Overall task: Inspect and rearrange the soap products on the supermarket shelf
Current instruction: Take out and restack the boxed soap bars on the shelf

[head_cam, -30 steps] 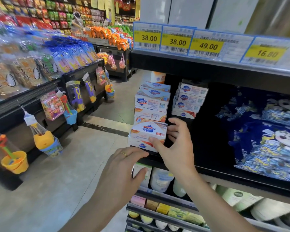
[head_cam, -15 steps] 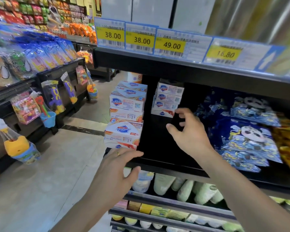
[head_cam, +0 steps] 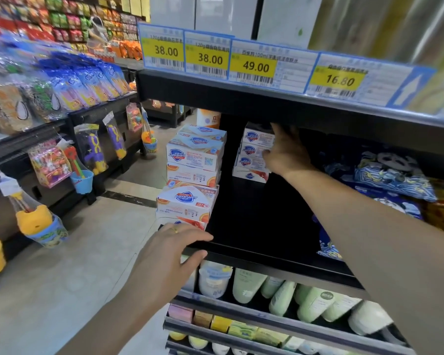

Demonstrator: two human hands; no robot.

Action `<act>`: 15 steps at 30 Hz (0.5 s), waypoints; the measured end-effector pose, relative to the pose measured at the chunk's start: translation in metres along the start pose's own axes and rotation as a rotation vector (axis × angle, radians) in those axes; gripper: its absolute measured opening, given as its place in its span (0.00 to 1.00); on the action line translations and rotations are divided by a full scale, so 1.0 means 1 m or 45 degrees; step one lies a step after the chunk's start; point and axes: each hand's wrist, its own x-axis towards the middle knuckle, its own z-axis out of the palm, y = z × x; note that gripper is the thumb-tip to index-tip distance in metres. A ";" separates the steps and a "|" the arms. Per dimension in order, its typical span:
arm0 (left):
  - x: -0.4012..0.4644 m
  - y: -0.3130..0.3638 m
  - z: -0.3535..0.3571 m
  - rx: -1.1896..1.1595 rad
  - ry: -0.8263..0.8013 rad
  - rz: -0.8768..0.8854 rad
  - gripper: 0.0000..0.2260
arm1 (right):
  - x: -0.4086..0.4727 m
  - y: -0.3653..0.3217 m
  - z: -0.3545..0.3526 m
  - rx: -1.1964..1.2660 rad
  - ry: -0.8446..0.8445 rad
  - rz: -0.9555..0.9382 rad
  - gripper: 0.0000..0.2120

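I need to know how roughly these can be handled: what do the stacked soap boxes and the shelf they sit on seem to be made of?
The soap boxes look like thin printed cardboard with a slight gloss: crisp folded edges, flat printed faces, soft highlights. The shelf looks like metal with a matte black coat: a thin, straight front edge and an even dark surface, though painted board cannot be ruled out.

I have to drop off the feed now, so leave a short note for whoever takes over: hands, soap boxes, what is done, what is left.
Left hand: open, fingers resting on the front edge of the black shelf, holding nothing.
Right hand: reaching to the rear soap stack, fingers on its right side; whether it grips a box cannot be told.
Front soap stack: at the shelf's left end, the orange-and-white box near the bottom sits turned at a slight angle.
Done: nothing shows as finished from this view.
Left: check the rear stack, square up both stacks.
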 end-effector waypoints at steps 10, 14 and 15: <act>0.001 0.002 -0.001 -0.016 0.018 -0.022 0.14 | 0.010 0.011 0.013 -0.091 0.215 -0.151 0.21; 0.000 0.001 0.001 -0.009 0.016 -0.032 0.14 | 0.007 0.014 0.017 -0.085 0.223 -0.148 0.23; -0.001 0.001 0.001 -0.006 0.017 -0.036 0.14 | 0.005 0.013 0.019 -0.074 0.235 -0.129 0.23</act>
